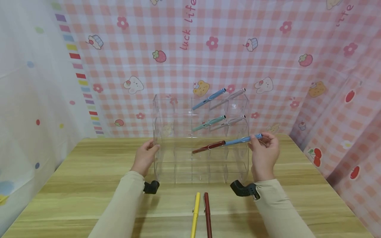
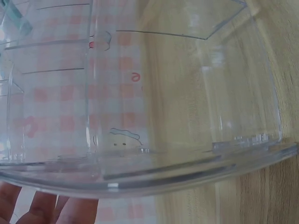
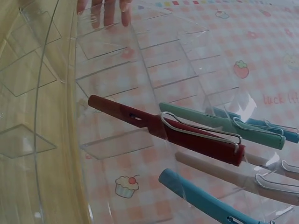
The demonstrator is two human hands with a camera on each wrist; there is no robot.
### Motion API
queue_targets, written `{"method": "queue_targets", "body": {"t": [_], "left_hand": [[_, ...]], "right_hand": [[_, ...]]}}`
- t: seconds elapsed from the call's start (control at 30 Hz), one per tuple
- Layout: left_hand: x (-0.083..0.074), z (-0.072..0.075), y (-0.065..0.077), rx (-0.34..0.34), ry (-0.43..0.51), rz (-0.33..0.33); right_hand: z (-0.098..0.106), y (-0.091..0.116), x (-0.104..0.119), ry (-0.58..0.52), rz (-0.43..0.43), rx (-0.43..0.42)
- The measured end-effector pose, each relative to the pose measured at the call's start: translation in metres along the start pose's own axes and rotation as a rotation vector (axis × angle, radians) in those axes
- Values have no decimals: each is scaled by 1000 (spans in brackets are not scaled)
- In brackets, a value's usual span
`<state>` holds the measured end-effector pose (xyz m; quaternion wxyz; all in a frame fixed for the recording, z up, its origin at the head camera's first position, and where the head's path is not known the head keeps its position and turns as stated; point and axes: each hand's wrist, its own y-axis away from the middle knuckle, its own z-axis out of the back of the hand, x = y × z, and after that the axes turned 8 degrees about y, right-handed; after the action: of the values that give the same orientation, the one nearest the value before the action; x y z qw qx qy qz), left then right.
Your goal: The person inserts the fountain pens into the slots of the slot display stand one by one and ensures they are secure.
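Note:
A clear acrylic pen rack [image 1: 173, 162] with several tiers stands on the table. My left hand [image 1: 145, 155] grips its left side wall, thumb in front; in the left wrist view its fingers [image 2: 42, 207] show beyond the wall. My right hand [image 1: 265, 155] pinches the capped end of a blue pen [image 1: 240, 140] at the rack's right side. That pen lies slanted beside a dark red pen [image 1: 209, 146] on the same tier. Above rest a green pen [image 1: 208, 123], another blue pen [image 1: 209, 99] and two pale pink pens, the upper one [image 1: 230, 97] beside the blue.
A yellow pen [image 1: 195, 211] and a second dark red pen [image 1: 207, 213] lie on the wooden table [image 1: 95, 165] before the rack. Behind hangs a pink checked cloth [image 1: 178, 72]; a white curtain [image 1: 29, 92] is at left. Black wrist mounts [image 1: 242, 189] sit low beside the rack.

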<state>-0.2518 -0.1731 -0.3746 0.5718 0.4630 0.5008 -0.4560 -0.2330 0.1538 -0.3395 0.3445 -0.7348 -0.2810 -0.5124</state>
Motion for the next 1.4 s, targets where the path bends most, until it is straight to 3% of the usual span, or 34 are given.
{"method": "queue_targets", "body": {"t": [0.23,0.53,1.1,1.4], "left_hand": [[1,-7,0,-68,4,-52],[4,-16,-2,-208,-73,-173],[3,-20,1,-274,-146,-229],[2,-21,1,-301,-183,-277]], "right_hand": [[-3,3,-8,19,10,18],[-7,7,-17,69,18,23],[-13,14,-28,78,-22,77],[-15,16,-32,105,2,102]]}}
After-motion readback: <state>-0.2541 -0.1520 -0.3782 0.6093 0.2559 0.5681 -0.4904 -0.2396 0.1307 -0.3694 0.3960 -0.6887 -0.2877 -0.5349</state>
